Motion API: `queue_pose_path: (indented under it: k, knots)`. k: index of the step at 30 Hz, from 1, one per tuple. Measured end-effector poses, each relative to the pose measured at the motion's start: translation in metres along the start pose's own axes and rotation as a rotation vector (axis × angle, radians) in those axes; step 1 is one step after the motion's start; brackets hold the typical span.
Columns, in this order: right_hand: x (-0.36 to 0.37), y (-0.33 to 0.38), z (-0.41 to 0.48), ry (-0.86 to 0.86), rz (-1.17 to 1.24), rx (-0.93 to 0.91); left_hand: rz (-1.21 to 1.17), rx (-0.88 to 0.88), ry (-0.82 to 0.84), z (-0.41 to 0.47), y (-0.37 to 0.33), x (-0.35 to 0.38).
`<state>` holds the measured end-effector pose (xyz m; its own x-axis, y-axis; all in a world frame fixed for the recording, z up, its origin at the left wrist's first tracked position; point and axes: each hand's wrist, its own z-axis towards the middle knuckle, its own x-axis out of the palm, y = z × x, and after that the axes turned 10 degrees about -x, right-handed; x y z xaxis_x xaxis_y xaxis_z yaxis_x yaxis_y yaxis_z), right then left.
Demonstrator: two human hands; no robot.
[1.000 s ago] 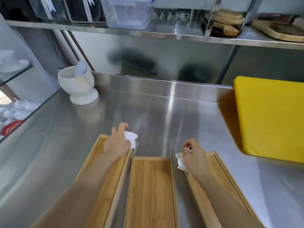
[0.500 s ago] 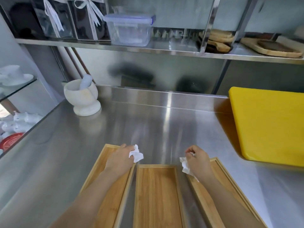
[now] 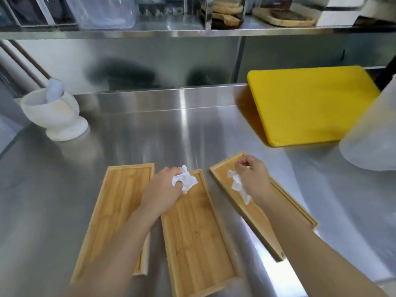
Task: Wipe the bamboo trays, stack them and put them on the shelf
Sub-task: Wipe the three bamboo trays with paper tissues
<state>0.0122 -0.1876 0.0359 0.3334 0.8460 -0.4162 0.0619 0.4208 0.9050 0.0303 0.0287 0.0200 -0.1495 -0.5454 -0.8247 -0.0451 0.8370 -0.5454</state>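
Observation:
Three long bamboo trays lie side by side on the steel counter: a left tray (image 3: 120,202), a middle tray (image 3: 197,236) and a right tray (image 3: 220,170) angled to the right. My left hand (image 3: 162,189) rests over the far end of the middle tray, shut on a crumpled white tissue (image 3: 184,180). My right hand (image 3: 255,179) is over the far end of the right tray, shut on a second white tissue (image 3: 237,185) that hangs down onto it. A steel shelf (image 3: 171,32) runs above the counter.
A white stone mortar with pestle (image 3: 53,116) stands at the back left. A yellow cutting board (image 3: 308,103) lies at the back right, with a translucent white container (image 3: 372,136) at the right edge. The shelf holds a clear plastic box (image 3: 105,11) and wooden boards (image 3: 287,18).
The view has shifted right and closer. My left hand moved from the left tray's corner onto the middle tray. My right hand stays at the right tray's far end.

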Motion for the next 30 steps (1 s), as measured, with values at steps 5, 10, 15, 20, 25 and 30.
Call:
queue_pose_path:
  k: [5, 10, 15, 20, 25, 30]
  knots:
    - [-0.025, -0.010, -0.021, -0.076, 0.018, 0.048, -0.072, 0.015, 0.079, -0.023, -0.012, 0.014]
    - [-0.059, -0.028, -0.045, -0.170, 0.040, 0.064, -0.076, 0.067, 0.139, -0.040, -0.027, 0.034]
    - [-0.113, -0.046, -0.071, -0.272, 0.070, 0.095, -0.097, 0.143, 0.180, -0.061, -0.069, 0.055]
    - [-0.180, -0.068, -0.112, -0.400, 0.117, 0.104, -0.094, 0.220, 0.231, -0.094, -0.125, 0.087]
    - [-0.254, -0.105, -0.166, -0.567, 0.174, 0.135, -0.085, 0.333, 0.342, -0.147, -0.186, 0.139]
    - [-0.313, -0.164, -0.235, -0.609, 0.160, 0.332, -0.079, 0.296, 0.402, -0.204, -0.228, 0.214]
